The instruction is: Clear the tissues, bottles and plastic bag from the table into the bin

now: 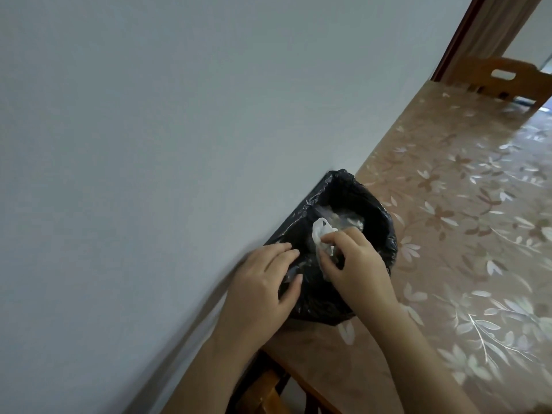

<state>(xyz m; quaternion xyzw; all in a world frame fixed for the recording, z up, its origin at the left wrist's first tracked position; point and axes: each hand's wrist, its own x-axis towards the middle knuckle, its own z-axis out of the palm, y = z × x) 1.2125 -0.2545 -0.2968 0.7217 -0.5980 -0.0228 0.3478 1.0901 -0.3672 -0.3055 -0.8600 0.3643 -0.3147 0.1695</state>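
Note:
A bin lined with a black bag [382,231] stands on the table's near left corner, against the wall. Inside it lie clear plastic pieces [348,219], possibly bottles or a bag; I cannot tell which. My right hand [355,264] is over the bin's mouth, its fingers pinched on a crumpled white tissue [321,234]. My left hand [263,285] grips the near left edge of the black liner, thumb pressed on the plastic.
The table [466,234] carries a brown floral cover and runs away to the right. A grey wall [149,144] borders its left side. One wooden chair [504,79] stands at the far end, another [265,392] below the near corner.

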